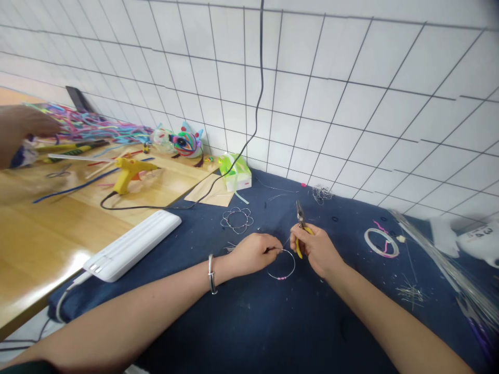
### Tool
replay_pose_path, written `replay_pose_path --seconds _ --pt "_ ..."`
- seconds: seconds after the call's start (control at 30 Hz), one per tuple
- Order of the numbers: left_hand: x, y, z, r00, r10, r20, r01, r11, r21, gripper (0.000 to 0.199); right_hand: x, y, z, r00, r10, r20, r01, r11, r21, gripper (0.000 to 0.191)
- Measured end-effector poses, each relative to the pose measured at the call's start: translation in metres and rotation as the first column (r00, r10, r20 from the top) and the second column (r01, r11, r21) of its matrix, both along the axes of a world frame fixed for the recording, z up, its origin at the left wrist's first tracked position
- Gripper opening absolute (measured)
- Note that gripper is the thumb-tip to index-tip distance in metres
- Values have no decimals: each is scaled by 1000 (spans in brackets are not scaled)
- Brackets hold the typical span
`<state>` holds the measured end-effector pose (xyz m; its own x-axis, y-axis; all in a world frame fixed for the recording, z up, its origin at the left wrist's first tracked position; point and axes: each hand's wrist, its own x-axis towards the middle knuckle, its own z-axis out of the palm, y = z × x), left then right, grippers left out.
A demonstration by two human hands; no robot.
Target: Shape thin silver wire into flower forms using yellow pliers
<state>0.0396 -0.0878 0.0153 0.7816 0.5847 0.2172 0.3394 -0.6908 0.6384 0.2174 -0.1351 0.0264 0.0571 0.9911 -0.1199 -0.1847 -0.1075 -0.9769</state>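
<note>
Between finger and thumb, my left hand (255, 253) pinches a thin wire ring (294, 264). Several small pink beads (281, 278) sit on the ring's lower curve. My right hand (316, 248) is wrapped round the yellow handles of a pair of pliers (300, 213), whose jaws point up and away from the ring. Beyond my left hand, a flower-shaped wire piece (237, 221) with looped petals lies flat on the dark blue cloth (249, 322).
At left, a co-worker's blurred hand (31, 122) is over the wooden table, near a yellow glue gun (130, 174) and pipe cleaners (97, 124). A white power bank (134, 244) lies closer. Right are a tape roll (381, 243), wire scraps (411, 295) and long wires (448, 265).
</note>
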Motion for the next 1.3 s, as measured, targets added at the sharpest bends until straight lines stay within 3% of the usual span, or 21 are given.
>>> replay_pose_path --seconds 0.3,0.5,0.63,0.8,0.97,1.3 --pt "0 1 0 1000 5 7 -5 998 -69 17 -4 -4 4 1000 15 -8 -16 999 -30 29" --pt "-3 4 3 998 48 47 -39 983 -181 17 0 -2 4 985 56 163 -62 998 33 28" --pt "-6 9 4 995 86 58 -79 990 -117 18 7 1 2 952 41 303 -58 997 47 28" --pt "-7 13 0 999 33 29 -31 998 -56 19 8 2 2 963 101 250 -119 991 57 33" --pt "-6 10 -2 1000 -28 14 28 1000 -6 19 2 -2 3 965 158 211 -175 982 67 21" --pt "-4 7 -1 997 -77 -17 77 996 41 20 1 -1 3 972 129 195 -137 990 29 22"
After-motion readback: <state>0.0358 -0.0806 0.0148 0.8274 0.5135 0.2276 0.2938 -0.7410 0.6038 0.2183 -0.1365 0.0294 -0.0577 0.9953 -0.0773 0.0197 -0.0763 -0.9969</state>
